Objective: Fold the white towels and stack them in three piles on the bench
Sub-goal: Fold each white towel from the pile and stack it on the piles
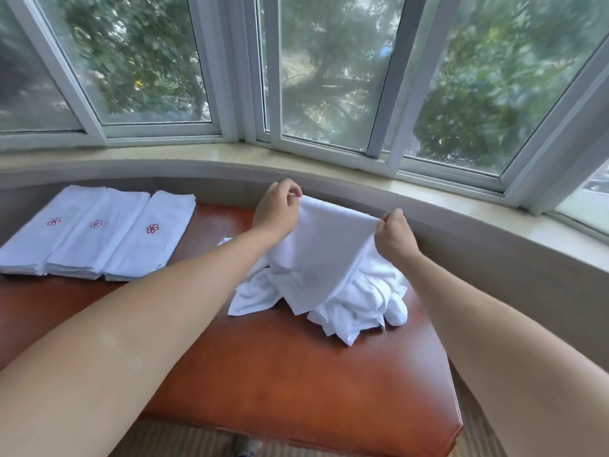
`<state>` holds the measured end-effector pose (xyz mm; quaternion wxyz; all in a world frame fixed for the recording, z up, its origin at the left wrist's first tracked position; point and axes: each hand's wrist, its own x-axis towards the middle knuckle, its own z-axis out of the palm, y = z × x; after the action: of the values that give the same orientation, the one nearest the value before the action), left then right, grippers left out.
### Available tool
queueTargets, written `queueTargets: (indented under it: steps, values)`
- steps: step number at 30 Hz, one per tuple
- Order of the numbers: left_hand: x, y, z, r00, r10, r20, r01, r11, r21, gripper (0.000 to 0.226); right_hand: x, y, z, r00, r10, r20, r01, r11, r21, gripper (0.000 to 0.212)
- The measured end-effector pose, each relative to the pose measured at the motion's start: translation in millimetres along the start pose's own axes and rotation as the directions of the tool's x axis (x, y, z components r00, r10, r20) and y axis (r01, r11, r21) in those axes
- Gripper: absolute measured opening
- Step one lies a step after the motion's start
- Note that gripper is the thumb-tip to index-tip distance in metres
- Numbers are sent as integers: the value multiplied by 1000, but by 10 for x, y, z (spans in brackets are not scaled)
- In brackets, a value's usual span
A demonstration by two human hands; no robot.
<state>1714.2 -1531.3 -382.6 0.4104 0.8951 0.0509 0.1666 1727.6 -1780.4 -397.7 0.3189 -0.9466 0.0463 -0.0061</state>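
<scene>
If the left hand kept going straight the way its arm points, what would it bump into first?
Probably the grey wall under the window sill, just past the towel edge the left hand pinches. Depth is hard to judge here.

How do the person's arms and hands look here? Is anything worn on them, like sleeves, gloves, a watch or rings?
Both arms are bare along all that shows, from the bottom corners of the picture up to the wrists; no sleeve edge is in view. The left hand and the right hand wear no gloves. No watch, bracelet or ring can be seen on either. Fingernails are too small to judge.
</scene>
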Motion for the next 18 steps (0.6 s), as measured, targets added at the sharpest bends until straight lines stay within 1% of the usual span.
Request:
queueTargets:
  steps: [3,7,9,12,13,15,16,18]
  values:
    - [-17,146,-189,997,9,-71,-10,1000,-12,23,-55,-201,-150,995,-60,-78,71,987,142,12]
    - [-60,226,-436,992,18,-125,-20,1000,-14,33,-99,-483,-301,979,-137,-149,168,962,216,10]
    - [-78,231,-546,993,14,-115,-13,1000,8,33,-92,-651,-381,969,-167,-185,208,951,228,11]
    - [-109,181,-620,999,-35,-41,37,999,36,33,-46,-829,-458,962,-192,-197,235,945,229,13]
    - [-133,148,-620,998,-61,2,61,997,40,33,-29,-840,-452,967,-191,-171,225,952,209,15]
    - [-213,43,-605,984,-122,128,119,993,26,32,-21,-766,-360,983,-172,-65,179,975,128,18]
    - [-247,-32,-582,971,-146,189,144,989,26,30,-30,-688,-274,989,-148,2,147,984,99,19]
    - [-315,-199,-530,941,-205,268,197,979,54,24,-116,-498,-56,983,-67,169,48,992,113,15]
